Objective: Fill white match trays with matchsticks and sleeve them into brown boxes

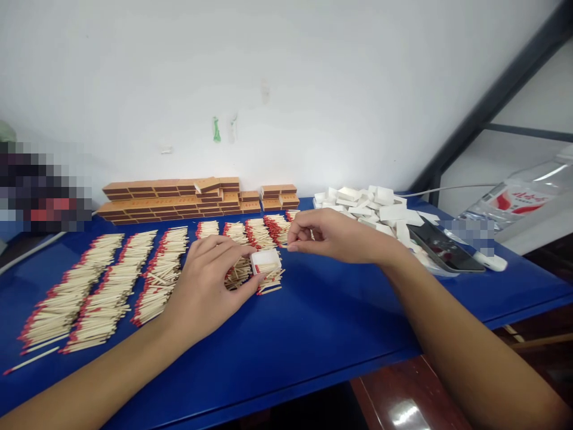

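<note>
I see the left arm [111, 370] slanting in from eight o'clock, left hand [206, 282] curved, thumb [246, 291] and forefinger [236, 255] apart; the right arm [447, 328] angles from four, right hand [335, 235] pinched toward nine.

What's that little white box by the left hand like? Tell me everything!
It's a small, shallow white tray, seemingly card, with thin low walls and its open side facing up. The left hand grips it at its left side with thumb and finger. Matches lie at its near edge, above the blue table.
</note>
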`<move>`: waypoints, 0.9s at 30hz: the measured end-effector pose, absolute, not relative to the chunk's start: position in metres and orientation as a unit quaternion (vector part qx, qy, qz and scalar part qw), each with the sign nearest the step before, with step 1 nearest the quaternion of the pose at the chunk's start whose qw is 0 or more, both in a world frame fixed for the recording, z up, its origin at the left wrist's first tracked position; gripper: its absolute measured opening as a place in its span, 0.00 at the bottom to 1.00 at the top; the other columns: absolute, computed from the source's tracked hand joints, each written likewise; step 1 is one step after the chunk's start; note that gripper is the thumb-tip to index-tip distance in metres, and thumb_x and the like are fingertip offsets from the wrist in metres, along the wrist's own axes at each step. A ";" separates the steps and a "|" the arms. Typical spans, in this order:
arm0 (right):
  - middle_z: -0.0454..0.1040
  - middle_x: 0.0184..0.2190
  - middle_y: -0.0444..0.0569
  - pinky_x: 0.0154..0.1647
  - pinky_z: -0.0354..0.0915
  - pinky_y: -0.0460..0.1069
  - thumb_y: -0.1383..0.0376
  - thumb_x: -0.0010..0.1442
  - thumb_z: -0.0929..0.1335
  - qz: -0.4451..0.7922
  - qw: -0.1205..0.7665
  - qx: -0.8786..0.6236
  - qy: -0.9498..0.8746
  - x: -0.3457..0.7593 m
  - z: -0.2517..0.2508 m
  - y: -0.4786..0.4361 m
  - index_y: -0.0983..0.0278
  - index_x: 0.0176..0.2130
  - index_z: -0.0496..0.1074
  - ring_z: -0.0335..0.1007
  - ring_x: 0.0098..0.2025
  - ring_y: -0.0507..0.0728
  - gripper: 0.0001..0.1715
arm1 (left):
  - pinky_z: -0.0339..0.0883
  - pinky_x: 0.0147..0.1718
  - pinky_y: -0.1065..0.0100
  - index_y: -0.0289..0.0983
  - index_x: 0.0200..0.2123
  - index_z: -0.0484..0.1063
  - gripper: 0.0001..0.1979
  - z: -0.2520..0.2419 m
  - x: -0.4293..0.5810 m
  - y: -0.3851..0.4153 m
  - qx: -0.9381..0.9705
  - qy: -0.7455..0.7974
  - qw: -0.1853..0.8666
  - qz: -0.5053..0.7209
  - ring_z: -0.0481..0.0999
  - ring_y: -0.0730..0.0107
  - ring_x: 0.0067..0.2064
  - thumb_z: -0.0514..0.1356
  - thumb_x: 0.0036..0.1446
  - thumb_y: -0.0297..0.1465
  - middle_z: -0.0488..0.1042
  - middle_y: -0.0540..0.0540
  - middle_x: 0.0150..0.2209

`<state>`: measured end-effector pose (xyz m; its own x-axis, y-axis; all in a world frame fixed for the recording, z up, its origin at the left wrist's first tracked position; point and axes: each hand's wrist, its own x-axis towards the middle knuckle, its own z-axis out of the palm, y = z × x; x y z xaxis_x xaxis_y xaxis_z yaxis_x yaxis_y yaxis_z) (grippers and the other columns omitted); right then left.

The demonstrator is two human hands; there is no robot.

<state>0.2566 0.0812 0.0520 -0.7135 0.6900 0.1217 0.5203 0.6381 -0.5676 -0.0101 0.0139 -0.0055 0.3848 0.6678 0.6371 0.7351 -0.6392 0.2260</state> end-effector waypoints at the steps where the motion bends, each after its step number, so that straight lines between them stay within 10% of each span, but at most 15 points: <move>1: 0.73 0.30 0.44 0.32 0.58 0.48 0.60 0.66 0.70 0.247 0.188 -0.325 -0.893 0.250 0.050 0.076 0.63 0.38 0.76 0.64 0.31 0.52 0.09 | 0.68 0.53 0.50 0.41 0.50 0.77 0.13 -0.005 -0.010 0.014 -0.831 -0.421 0.047 -0.360 0.77 0.54 0.50 0.67 0.63 0.36 0.83 0.45 0.46; 13: 0.71 0.28 0.44 0.34 0.54 0.48 0.63 0.67 0.69 0.131 0.204 -0.358 -0.902 0.244 0.048 0.072 0.62 0.35 0.73 0.63 0.31 0.53 0.08 | 0.68 0.52 0.50 0.42 0.49 0.78 0.13 -0.004 -0.010 0.013 -0.828 -0.429 0.049 -0.357 0.77 0.54 0.49 0.67 0.63 0.37 0.82 0.45 0.44; 27: 0.75 0.28 0.45 0.29 0.55 0.48 0.63 0.57 0.72 0.196 0.025 -0.473 -0.859 0.290 0.037 0.116 0.62 0.35 0.79 0.66 0.27 0.52 0.06 | 0.68 0.54 0.49 0.41 0.48 0.77 0.13 -0.004 -0.010 0.014 -0.826 -0.427 0.055 -0.363 0.77 0.54 0.50 0.67 0.62 0.37 0.83 0.44 0.45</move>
